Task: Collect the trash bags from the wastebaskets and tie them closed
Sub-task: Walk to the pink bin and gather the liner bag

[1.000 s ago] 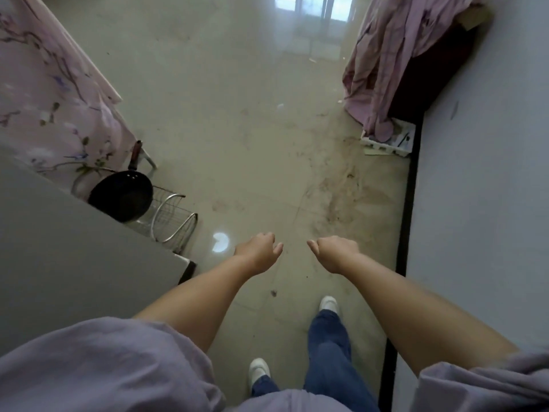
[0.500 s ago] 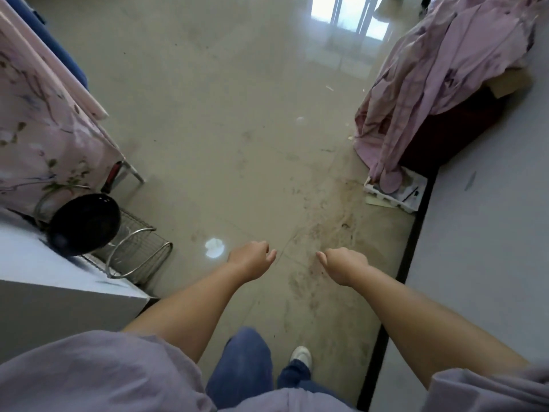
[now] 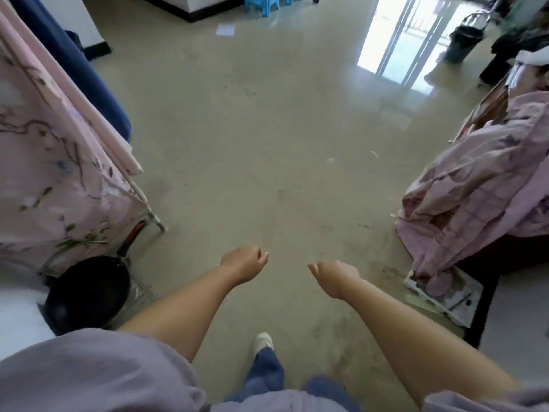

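Head view: dark wastebasket (image 3: 465, 43) newly visible.

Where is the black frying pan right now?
The black frying pan sits low on the left, below the floral cloth, beside the person's left arm.

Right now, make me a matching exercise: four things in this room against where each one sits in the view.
Things:
1. frying pan
2. dark wastebasket
3. blue stools
4. white tray

Places:
A. far right, by the bright glass door
B. lower left, on a wire rack
C. on the floor at right, under the hanging pink cloth
D. top centre, far across the floor

Pairs: 1-B, 2-A, 3-D, 4-C
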Action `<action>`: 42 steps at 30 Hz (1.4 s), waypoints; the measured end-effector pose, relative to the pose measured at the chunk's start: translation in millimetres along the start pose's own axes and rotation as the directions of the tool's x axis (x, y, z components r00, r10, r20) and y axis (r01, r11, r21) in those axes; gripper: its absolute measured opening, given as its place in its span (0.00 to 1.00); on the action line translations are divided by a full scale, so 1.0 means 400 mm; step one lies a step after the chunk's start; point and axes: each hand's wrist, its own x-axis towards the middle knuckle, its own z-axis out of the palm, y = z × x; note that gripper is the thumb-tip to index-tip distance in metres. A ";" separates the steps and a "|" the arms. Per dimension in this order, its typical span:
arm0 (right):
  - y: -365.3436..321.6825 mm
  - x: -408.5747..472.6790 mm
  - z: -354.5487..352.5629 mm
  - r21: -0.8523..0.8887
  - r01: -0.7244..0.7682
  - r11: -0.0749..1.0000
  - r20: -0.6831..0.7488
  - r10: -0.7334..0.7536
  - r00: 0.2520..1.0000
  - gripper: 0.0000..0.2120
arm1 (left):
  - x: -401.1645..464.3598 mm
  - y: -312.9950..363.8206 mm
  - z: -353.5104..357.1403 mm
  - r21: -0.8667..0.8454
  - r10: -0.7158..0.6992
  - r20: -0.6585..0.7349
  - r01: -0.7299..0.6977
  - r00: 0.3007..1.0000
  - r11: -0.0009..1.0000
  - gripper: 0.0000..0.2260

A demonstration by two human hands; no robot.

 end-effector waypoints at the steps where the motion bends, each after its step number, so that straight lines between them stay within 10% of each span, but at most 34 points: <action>1: -0.008 0.037 -0.045 -0.008 0.009 1.000 0.000 -0.009 1.000 0.21 | 0.040 -0.011 -0.044 -0.001 -0.005 -0.004 0.005 1.000 1.000 0.18; 23: -0.296 1.109 -1.036 -0.398 0.430 0.811 0.104 -0.425 0.899 0.20 | 0.920 -0.356 -0.819 -0.344 -0.371 -0.140 0.306 0.918 0.888 0.18; 42: -0.936 1.920 -1.762 -0.248 0.426 0.870 -0.008 -0.441 0.897 0.25 | 1.597 -0.997 -1.578 -0.326 -0.476 -0.136 0.414 0.869 0.850 0.19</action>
